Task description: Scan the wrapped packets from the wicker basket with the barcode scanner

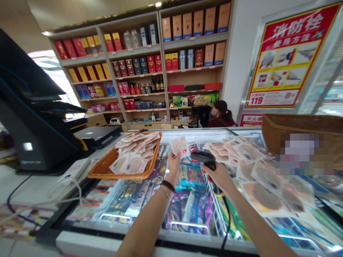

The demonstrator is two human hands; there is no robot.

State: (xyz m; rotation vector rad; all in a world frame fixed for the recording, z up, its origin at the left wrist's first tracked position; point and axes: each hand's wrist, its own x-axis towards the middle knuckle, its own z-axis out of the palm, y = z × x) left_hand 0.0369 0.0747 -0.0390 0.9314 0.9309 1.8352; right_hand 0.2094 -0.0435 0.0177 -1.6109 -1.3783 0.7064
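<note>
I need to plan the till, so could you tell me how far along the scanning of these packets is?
Many packets lie in the wicker tray. The left hand holds one packet before the scanner in the right hand. A spread of packets remains on the freezer lid.

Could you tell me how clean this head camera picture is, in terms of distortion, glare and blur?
In the head view, wide-angle distortion bends the shelves and edges; glare streaks the freezer lid; two patches are pixelated. The left hand with its packet and the right hand with the scanner look fairly sharp.
</note>
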